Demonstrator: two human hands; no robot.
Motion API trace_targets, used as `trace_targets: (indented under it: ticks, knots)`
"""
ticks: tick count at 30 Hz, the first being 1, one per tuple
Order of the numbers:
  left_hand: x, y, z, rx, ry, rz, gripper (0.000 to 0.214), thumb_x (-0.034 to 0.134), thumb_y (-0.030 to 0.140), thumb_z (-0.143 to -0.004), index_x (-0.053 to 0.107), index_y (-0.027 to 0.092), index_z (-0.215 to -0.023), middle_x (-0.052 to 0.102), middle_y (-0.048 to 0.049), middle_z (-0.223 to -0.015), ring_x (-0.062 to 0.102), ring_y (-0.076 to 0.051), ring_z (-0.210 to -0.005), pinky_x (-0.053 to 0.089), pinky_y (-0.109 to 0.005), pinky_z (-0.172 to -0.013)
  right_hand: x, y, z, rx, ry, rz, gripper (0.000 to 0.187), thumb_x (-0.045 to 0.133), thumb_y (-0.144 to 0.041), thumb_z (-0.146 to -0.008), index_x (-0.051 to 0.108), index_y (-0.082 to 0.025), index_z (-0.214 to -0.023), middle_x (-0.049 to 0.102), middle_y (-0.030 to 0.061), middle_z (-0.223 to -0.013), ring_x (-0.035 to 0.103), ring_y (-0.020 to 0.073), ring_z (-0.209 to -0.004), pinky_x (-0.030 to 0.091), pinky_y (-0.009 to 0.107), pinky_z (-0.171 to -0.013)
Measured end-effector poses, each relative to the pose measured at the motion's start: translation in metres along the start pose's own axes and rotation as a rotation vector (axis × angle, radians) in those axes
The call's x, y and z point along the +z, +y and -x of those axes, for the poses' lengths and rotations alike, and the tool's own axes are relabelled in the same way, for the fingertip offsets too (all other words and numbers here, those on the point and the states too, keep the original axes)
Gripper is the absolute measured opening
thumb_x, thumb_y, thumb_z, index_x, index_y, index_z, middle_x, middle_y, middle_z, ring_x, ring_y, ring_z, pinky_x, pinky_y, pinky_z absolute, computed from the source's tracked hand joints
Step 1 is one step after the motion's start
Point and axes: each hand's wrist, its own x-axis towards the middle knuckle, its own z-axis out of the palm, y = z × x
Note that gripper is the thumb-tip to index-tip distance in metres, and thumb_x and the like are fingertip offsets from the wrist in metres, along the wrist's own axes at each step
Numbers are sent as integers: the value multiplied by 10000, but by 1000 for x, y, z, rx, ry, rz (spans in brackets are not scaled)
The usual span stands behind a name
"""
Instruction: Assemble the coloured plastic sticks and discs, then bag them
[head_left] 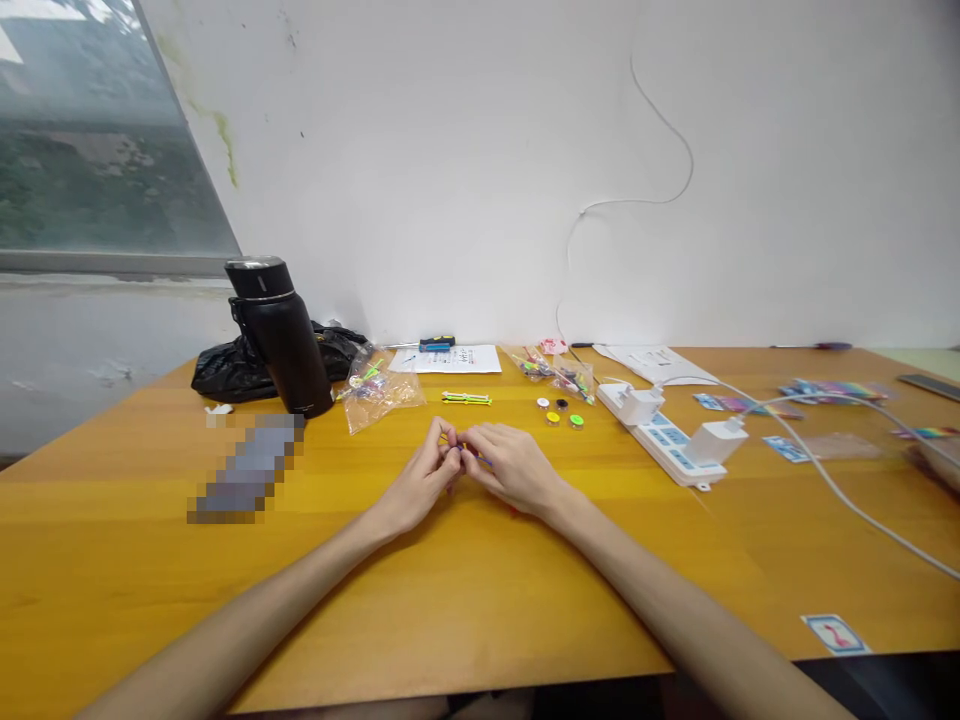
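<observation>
Above the middle of the table, my left hand [421, 478] and my right hand [517, 468] meet fingertip to fingertip. Both are closed in a pinch around a small blue-purple piece [486, 461], most of it covered by fingers. A bit of red shows under my right hand, too small to name. Beyond the hands lie green and white plastic sticks [466, 398]. To their right sit several small round discs, among them a yellow one [553, 418] and a green one [577, 421].
A tall black bottle [283, 345] stands at left before a black plastic bag [229, 370], near a blurred-out flat object [247, 470]. Clear bags of parts [382, 390] and a screwdriver [436, 344] lie behind. At right are a white power strip [667, 440] and trailing cables.
</observation>
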Motion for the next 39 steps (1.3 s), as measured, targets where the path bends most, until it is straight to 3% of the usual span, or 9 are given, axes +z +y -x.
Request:
trace_targets:
  ticks: [5, 13, 18, 21, 23, 28, 33, 39]
  knots:
    - [2, 2, 1, -33, -21, 3, 209, 411, 434, -995, 316, 248, -1004, 435, 68, -746, 404, -86, -562, 426, -200, -542, -5, 4, -1, -137, -27, 39, 242, 394, -272, -1038, 616, -188, -989, 687, 57, -878, 597, 174, -787, 431, 292, -731]
    - [2, 3, 0, -78, -5, -45, 128, 430, 307, -949, 333, 251, -1012, 517, 66, -746, 398, -76, -493, 372, -188, -486, -4, 1, -2, -135, -60, -32, 219, 406, -246, -1035, 613, -181, -1007, 701, 57, -913, 619, 163, -796, 463, 274, -750]
    - [0, 10, 2, -42, 8, -234, 202, 492, 186, -848, 395, 238, -1017, 454, 78, -674, 389, -92, -543, 341, -208, -561, -7, 3, -1, -122, -99, -38, 218, 421, -278, -1036, 609, -178, -990, 691, 71, -894, 621, 164, -774, 446, 265, -718]
    - [1, 13, 4, 13, 6, -379, 262, 548, 129, -771, 430, 226, -984, 414, 77, -656, 369, -104, -583, 313, -224, -584, -10, 8, 0, -43, -104, -50, 237, 421, -282, -1035, 617, -180, -951, 681, 60, -843, 612, 159, -741, 422, 256, -690]
    - [2, 12, 3, 24, 17, -384, 220, 548, 150, -791, 440, 224, -967, 444, 61, -699, 388, -109, -614, 329, -226, -599, -12, 11, 0, 20, -92, -53, 264, 406, -274, -1036, 625, -186, -918, 678, 54, -827, 612, 159, -750, 411, 254, -700]
    - [-3, -1, -8, -92, 67, -9, 199, 510, 284, -869, 406, 260, -1038, 531, 37, -843, 409, -85, -550, 360, -194, -498, -11, 12, 1, 233, 26, -121, 265, 439, -300, -1013, 633, -196, -865, 669, 35, -788, 600, 157, -733, 384, 254, -686]
    - [-15, -7, -15, -220, 113, 278, 248, 570, 296, -838, 430, 277, -1042, 466, 60, -748, 372, -73, -527, 290, -148, -439, -1, 11, 0, 461, 151, -539, 388, 419, -417, -1009, 603, -181, -762, 625, 12, -694, 576, 142, -649, 411, 246, -647]
    - [-18, -8, -16, -254, 43, 321, 222, 577, 420, -897, 469, 227, -920, 286, 85, -649, 208, -47, -476, 136, -145, -427, 10, 11, -2, 541, 110, -817, 463, 446, -515, -978, 622, -160, -737, 585, 10, -673, 521, 128, -602, 411, 240, -594]
